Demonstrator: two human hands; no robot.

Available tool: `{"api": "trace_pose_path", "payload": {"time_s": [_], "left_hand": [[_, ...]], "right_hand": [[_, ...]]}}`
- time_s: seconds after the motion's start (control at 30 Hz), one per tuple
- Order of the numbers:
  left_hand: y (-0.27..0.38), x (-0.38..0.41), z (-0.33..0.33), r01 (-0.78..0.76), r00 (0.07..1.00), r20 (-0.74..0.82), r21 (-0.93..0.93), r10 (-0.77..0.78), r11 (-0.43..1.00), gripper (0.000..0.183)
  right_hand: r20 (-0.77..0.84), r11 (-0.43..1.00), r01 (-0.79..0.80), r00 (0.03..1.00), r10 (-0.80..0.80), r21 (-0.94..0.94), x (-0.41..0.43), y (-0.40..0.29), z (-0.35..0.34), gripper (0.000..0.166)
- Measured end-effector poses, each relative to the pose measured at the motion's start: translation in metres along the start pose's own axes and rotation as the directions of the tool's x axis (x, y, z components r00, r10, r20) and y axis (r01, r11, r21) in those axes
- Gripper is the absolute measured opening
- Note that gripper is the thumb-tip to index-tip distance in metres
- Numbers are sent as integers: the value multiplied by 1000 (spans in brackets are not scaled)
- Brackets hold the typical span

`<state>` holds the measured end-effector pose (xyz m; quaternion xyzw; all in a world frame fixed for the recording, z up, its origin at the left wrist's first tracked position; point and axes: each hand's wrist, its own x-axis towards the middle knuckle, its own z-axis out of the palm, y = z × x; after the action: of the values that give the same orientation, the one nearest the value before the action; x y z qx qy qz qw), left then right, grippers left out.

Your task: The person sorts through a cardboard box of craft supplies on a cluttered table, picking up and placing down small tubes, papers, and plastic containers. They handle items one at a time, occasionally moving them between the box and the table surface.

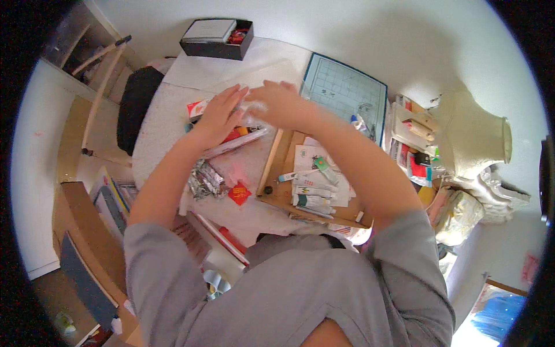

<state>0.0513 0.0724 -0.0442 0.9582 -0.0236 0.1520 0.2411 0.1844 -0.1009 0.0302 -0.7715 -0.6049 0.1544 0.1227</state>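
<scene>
Above the far-left part of the white-covered table [173, 126], both my hands are close together at a piece of crumpled clear plastic [256, 110]. My left hand [219, 117] holds its left side, the thumb near the fingertips. From the right, my right hand [279, 104] grips the same plastic, its fingers pointing left and slightly blurred. Under and beside the left hand lie a red-and-white box [197, 108] and a long, thin, clear-wrapped item [236, 144]. Small red and yellow things between them are partly hidden by my hands.
A shallow wooden tray [271, 162] holds several tubes [314, 191], papers and a green-capped container [325, 167]. Silvery foil packets [207, 178] and a red packet [239, 193] lie nearer me. Behind are a black box [212, 50] and a xiangqi board [342, 82]; a lamp [472, 134] stands right.
</scene>
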Motion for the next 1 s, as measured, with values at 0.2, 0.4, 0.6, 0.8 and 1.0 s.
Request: {"api": "trace_pose_path", "payload": {"time_s": [0.2, 0.4, 0.6, 0.8, 1.0], "left_hand": [[-4, -3, 4, 25, 997, 66, 66, -29, 998, 51], [14, 5, 3, -24, 999, 43, 282, 12, 959, 55], [2, 7, 0, -111, 986, 136, 126, 93, 986, 55], [18, 7, -15, -36, 991, 134, 97, 22, 995, 53], [8, 8, -24, -74, 986, 163, 164, 47, 984, 50]], "right_hand": [[-262, 750, -173, 867, 423, 638, -131, 48, -76, 25], [-281, 717, -344, 751, 597, 606, -231, 94, -39, 22], [-263, 621, -352, 682, 682, 700, -280, 66, 9, 19], [-266, 614, -396, 649, 713, 682, -305, 42, 11, 18], [-320, 619, -411, 592, 740, 670, -343, 39, 18, 18]]}}
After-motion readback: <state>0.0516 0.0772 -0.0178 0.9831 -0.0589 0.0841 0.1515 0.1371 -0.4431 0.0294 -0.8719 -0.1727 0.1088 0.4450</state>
